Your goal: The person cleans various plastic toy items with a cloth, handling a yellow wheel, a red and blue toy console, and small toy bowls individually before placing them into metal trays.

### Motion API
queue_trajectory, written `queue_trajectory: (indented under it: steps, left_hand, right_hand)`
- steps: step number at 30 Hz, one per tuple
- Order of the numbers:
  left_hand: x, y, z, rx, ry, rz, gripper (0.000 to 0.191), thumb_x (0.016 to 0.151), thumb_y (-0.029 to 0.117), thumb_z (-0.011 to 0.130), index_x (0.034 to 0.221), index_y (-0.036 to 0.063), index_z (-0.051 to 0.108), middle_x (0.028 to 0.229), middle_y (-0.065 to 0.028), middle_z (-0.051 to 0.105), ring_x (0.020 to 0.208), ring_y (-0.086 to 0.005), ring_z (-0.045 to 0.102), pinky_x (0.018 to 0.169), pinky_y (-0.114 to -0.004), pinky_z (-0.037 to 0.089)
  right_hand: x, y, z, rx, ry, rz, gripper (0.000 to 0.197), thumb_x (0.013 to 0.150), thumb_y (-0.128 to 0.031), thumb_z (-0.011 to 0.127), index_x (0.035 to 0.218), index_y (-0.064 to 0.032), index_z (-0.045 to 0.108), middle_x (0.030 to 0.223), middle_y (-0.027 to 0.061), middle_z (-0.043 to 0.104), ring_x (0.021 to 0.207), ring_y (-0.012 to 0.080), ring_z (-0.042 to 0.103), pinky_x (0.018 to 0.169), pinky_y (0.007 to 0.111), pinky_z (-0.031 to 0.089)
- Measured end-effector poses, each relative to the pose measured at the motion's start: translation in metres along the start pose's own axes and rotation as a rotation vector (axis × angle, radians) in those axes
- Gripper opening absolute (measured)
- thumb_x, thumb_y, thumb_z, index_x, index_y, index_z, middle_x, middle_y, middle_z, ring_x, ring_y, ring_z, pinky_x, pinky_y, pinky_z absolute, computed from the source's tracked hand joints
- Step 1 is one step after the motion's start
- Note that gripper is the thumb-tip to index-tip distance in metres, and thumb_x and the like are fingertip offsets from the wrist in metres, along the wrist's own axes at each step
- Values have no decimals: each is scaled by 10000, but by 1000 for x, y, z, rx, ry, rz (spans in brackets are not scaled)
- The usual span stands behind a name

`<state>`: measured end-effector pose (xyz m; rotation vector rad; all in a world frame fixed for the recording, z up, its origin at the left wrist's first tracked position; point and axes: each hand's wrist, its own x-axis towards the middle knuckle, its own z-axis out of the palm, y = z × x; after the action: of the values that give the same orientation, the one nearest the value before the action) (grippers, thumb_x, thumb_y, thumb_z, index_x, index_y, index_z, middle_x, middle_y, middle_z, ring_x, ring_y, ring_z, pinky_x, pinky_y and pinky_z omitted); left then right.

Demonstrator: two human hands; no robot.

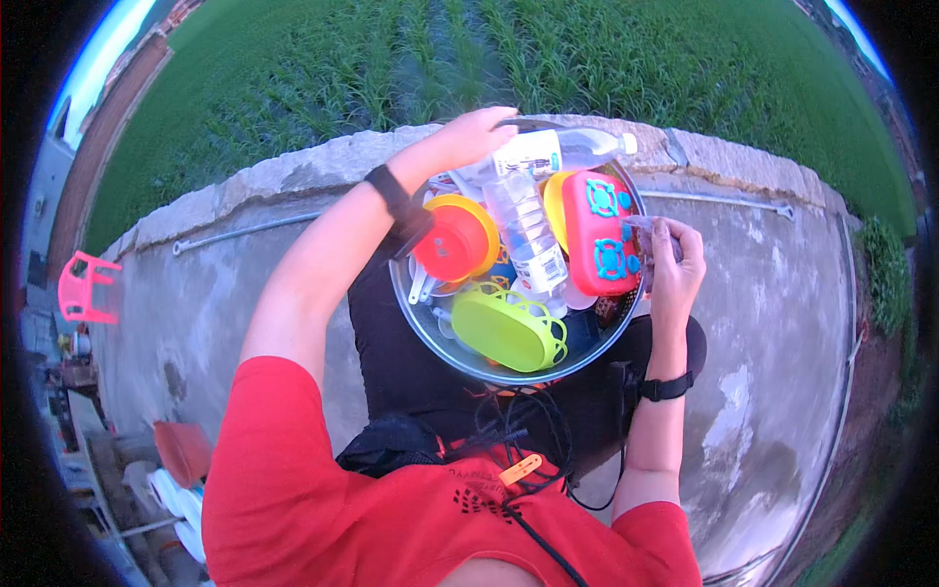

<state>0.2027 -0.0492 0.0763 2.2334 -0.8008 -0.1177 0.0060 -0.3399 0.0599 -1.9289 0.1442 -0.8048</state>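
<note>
On my lap stands a round metal basin (411, 323) heaped with plastic things. My left hand (480, 136) is at its far rim, its fingers closed around the dark edge beside a labelled clear bottle (590, 144). At the right rim my right hand (678, 257) pinches a crumpled clear plastic piece (644, 222). Just left of those fingers lies a pink toy stove top (590, 268) with blue burners. A second clear bottle (517, 213) slants across the middle. Near me is a lime-green toy basket (502, 330); a red bowl (447, 242) sits at the left.
A low concrete wall (352, 158) runs beyond the basin, with green crops (440, 66) behind it. Metal rods (242, 233) lie along its foot. A pink plastic chair (88, 290) stands far left on the concrete floor (176, 323). Black cords (543, 425) hang at my chest.
</note>
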Motion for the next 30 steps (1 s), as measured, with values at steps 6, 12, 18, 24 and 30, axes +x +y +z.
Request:
queue_trajectory:
  steps: [6,12,18,24,30]
  left_hand:
    - [-13,-17,-2,-81,128,-61,474,935,280,580,1318,6,540,1293,-205,583,1158,-307,594,976,-370,466]
    - [-64,-57,-27,126,230,-193,556,883,227,615,1345,-50,478,1301,-241,567,1182,-307,581,991,-382,460]
    - [-157,-50,-29,-266,82,-823,682,777,197,670,1354,-89,448,1259,-224,581,1135,-278,585,945,-354,471]
    - [-166,-48,-25,-351,-241,-898,437,809,227,640,1170,-16,606,1028,-110,650,960,-195,633,786,-339,546]
    - [-153,-61,-11,-370,-363,-905,404,864,247,628,1200,25,608,1016,-126,660,889,-250,679,710,-396,586]
  right_hand:
    - [7,-5,-14,371,77,410,244,984,-214,570,860,-13,632,685,20,630,509,32,485,456,191,358]
    - [0,5,-47,288,-84,536,327,957,-309,598,826,-10,614,727,125,690,480,108,532,447,247,419]
    - [-21,-37,-44,-547,-344,259,411,869,-398,679,966,-2,630,959,217,687,844,376,672,745,422,519]
    - [-10,-10,-40,-509,-715,547,587,845,-377,598,1327,-53,514,1033,273,668,974,419,653,863,449,507]
    - [7,-5,-36,-609,-868,508,688,786,-288,586,1329,111,445,902,277,682,830,377,695,764,398,543]
